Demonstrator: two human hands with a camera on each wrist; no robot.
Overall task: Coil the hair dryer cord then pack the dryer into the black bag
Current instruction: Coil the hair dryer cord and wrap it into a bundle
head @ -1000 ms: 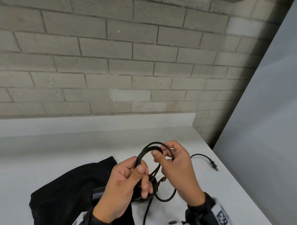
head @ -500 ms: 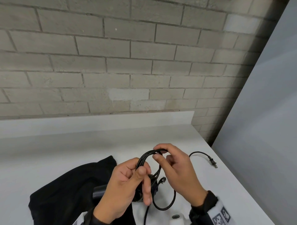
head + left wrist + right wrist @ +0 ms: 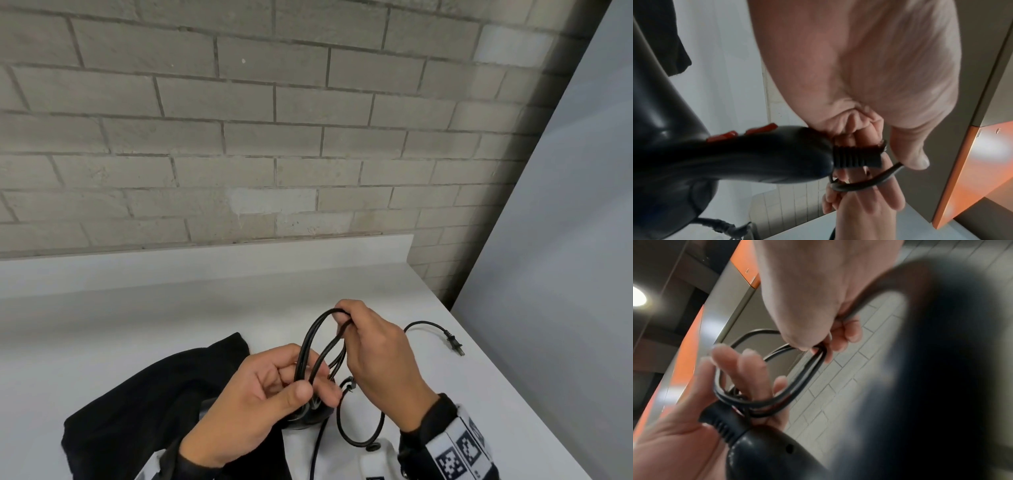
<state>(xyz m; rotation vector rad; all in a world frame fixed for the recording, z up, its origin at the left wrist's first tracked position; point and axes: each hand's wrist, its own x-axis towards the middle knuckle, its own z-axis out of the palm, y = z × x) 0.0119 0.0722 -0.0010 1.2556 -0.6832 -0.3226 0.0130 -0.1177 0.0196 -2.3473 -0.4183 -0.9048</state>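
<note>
Grey block wall (image 3: 239,137) fills the upper frame behind my white counter (image 3: 171,308). Low left, the black bag (image 3: 144,404) lies crumpled; the plug (image 3: 454,344) rests at right. My left hand (image 3: 246,404) curls around the hair dryer (image 3: 725,155) handle and pinches the cord (image 3: 308,342) loops. My right hand (image 3: 376,346) pinches the loops' top, fingers together.
</note>
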